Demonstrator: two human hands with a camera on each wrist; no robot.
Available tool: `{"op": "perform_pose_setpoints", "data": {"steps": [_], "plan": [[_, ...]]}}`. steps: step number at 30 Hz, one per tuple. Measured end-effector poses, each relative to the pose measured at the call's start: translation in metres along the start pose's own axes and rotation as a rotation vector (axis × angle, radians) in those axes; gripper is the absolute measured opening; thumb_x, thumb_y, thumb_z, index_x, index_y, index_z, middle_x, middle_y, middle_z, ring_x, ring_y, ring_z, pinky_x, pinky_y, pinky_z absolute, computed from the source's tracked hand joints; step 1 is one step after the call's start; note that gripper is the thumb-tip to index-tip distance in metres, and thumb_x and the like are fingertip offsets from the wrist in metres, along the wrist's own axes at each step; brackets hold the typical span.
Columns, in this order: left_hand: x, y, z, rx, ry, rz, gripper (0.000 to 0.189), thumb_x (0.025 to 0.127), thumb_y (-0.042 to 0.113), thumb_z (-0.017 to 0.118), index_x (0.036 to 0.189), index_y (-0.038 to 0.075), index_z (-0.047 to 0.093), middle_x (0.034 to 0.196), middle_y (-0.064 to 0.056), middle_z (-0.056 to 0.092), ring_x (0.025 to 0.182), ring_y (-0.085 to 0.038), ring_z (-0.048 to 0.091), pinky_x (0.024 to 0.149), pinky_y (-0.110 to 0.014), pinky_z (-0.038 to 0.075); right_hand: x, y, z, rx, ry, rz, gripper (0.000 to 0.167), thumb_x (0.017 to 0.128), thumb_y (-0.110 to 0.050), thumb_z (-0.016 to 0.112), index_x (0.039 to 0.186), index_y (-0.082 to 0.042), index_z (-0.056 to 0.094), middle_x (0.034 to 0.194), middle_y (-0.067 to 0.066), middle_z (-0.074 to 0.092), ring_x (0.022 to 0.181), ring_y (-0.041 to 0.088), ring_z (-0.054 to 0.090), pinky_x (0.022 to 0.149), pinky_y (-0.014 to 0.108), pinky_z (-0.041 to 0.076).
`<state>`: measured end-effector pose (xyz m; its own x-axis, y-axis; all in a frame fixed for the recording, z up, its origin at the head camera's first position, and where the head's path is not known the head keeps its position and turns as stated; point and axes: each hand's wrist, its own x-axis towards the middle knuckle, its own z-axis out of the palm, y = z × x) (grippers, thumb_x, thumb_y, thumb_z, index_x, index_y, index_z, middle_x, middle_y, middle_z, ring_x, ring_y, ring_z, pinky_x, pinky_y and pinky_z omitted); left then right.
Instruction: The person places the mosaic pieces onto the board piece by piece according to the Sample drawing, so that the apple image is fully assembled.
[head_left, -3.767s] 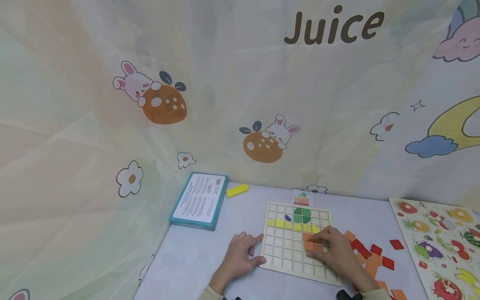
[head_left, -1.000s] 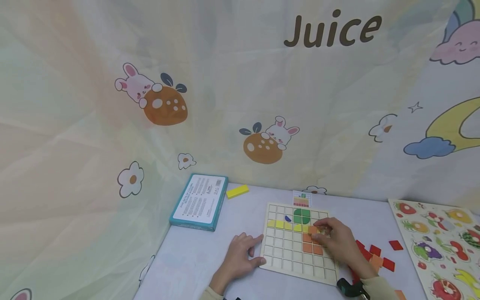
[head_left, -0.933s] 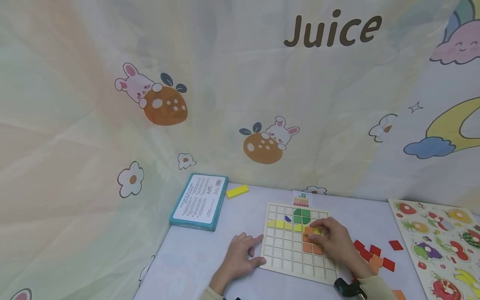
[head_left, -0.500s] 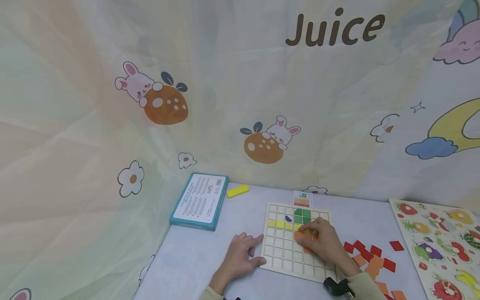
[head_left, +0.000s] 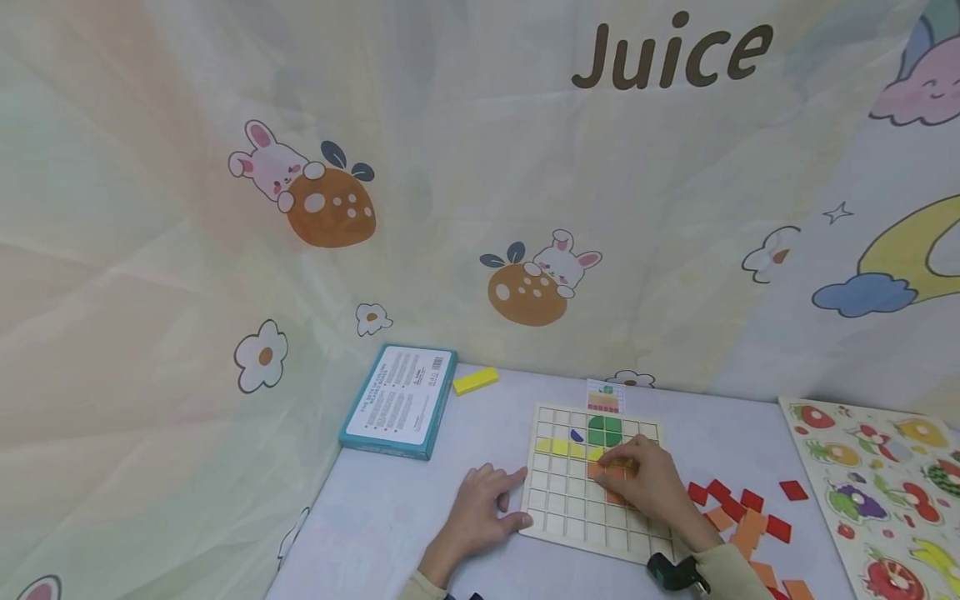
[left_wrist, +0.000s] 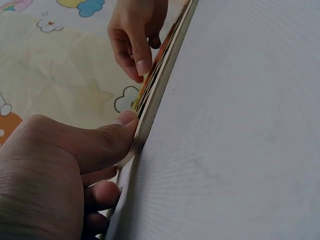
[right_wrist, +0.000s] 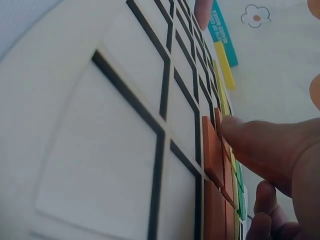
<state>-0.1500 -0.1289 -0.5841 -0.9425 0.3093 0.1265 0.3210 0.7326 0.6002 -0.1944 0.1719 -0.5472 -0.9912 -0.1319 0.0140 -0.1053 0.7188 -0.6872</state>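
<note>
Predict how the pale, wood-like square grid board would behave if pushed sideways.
The grid board looks stiff, its edge running straight, so it would probably slide as one piece. Lying flat, it seems unlikely to tip or roll. The orange square tiles resting in its cells would likely travel along.

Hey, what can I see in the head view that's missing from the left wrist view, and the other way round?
Only the head view shows the blue box, the yellow block, the fruit board and the Juice lettering.

Only the left wrist view shows the grid board nearly edge-on, with the left hand large in the foreground.

Both show the two hands, the grid board and the printed backdrop.
</note>
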Motion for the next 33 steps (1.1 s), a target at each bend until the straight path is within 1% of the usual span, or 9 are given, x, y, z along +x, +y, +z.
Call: {"op": "perform_pose_setpoints", "data": {"steps": [3, 6, 13, 19, 22, 24, 27, 31, 33], "plan": [[0.000, -0.001, 0.001, 0.006, 0.001, -0.003, 0.068, 0.081, 0.050, 0.086, 0.142, 0.024, 0.069, 0.071, 0.018, 0.047, 0.075, 0.001, 0.034, 0.073, -0.020, 0.030, 0.000, 0.001, -0.001, 0.010, 0.005, -0.017, 0.012, 0.084, -0.027, 0.091, 0.092, -0.021, 0.085, 0.096, -0.001, 0.065, 0.089, 0.017, 0.049, 0.072, 0.029, 0.039], [0.000, -0.002, 0.002, 0.008, 0.002, -0.004, 0.068, 0.081, 0.050, 0.085, 0.142, 0.025, 0.069, 0.071, 0.019, 0.047, 0.075, 0.001, 0.034, 0.073, -0.020, 0.030, 0.001, 0.000, 0.000, 0.004, 0.006, -0.018, 0.010, 0.084, -0.026, 0.091, 0.091, -0.021, 0.086, 0.096, -0.001, 0.066, 0.089, 0.017, 0.049, 0.072, 0.029, 0.039], [0.000, -0.001, 0.001, 0.007, 0.003, 0.002, 0.068, 0.081, 0.051, 0.085, 0.142, 0.024, 0.069, 0.071, 0.018, 0.047, 0.075, 0.001, 0.034, 0.074, -0.020, 0.030, 0.003, -0.004, 0.000, -0.025, 0.004, -0.002, 0.010, 0.083, -0.024, 0.092, 0.091, -0.021, 0.086, 0.094, -0.002, 0.068, 0.090, 0.018, 0.051, 0.073, 0.030, 0.040], [0.001, -0.001, 0.002, 0.010, 0.009, 0.016, 0.068, 0.081, 0.051, 0.085, 0.141, 0.023, 0.070, 0.071, 0.019, 0.047, 0.074, 0.001, 0.034, 0.073, -0.020, 0.030, 0.000, 0.002, -0.009, -0.022, 0.000, -0.041, 0.013, 0.084, -0.028, 0.091, 0.095, -0.023, 0.086, 0.093, -0.006, 0.069, 0.091, 0.015, 0.054, 0.077, 0.031, 0.044], [0.002, 0.000, 0.003, 0.009, 0.008, 0.019, 0.069, 0.081, 0.052, 0.085, 0.142, 0.024, 0.070, 0.071, 0.019, 0.047, 0.074, 0.002, 0.034, 0.073, -0.020, 0.030, -0.004, 0.013, -0.021, -0.030, 0.019, -0.058, 0.016, 0.085, -0.030, 0.090, 0.099, -0.023, 0.085, 0.094, -0.007, 0.071, 0.088, 0.013, 0.054, 0.076, 0.029, 0.044], [0.002, 0.000, 0.003, 0.007, 0.007, 0.019, 0.069, 0.081, 0.052, 0.085, 0.142, 0.024, 0.069, 0.071, 0.019, 0.047, 0.074, 0.002, 0.034, 0.073, -0.020, 0.030, -0.008, 0.022, -0.033, -0.032, 0.022, -0.048, 0.018, 0.087, -0.029, 0.089, 0.102, -0.021, 0.085, 0.095, -0.006, 0.071, 0.086, 0.014, 0.052, 0.073, 0.028, 0.042], [0.002, 0.000, 0.003, 0.009, 0.005, 0.018, 0.069, 0.081, 0.051, 0.085, 0.142, 0.024, 0.069, 0.071, 0.019, 0.047, 0.074, 0.002, 0.034, 0.074, -0.019, 0.030, -0.017, 0.037, -0.055, -0.038, 0.002, -0.022, 0.017, 0.090, -0.023, 0.085, 0.107, -0.020, 0.083, 0.099, -0.004, 0.071, 0.085, 0.012, 0.051, 0.067, 0.026, 0.042], [0.001, -0.002, 0.003, 0.014, 0.010, 0.021, 0.069, 0.081, 0.051, 0.085, 0.142, 0.024, 0.069, 0.071, 0.018, 0.047, 0.074, 0.001, 0.034, 0.074, -0.020, 0.031, -0.027, 0.061, -0.087, -0.074, -0.100, 0.006, 0.019, 0.092, -0.018, 0.082, 0.110, -0.019, 0.081, 0.102, -0.004, 0.071, 0.082, 0.007, 0.053, 0.066, 0.024, 0.046], [0.001, -0.002, 0.003, 0.013, 0.012, 0.020, 0.069, 0.081, 0.052, 0.085, 0.142, 0.024, 0.069, 0.071, 0.018, 0.047, 0.074, 0.001, 0.034, 0.074, -0.020, 0.031, -0.032, 0.074, -0.101, -0.099, -0.155, 0.013, 0.020, 0.091, -0.020, 0.084, 0.110, -0.018, 0.081, 0.102, -0.004, 0.071, 0.081, 0.005, 0.053, 0.068, 0.022, 0.047]]}}
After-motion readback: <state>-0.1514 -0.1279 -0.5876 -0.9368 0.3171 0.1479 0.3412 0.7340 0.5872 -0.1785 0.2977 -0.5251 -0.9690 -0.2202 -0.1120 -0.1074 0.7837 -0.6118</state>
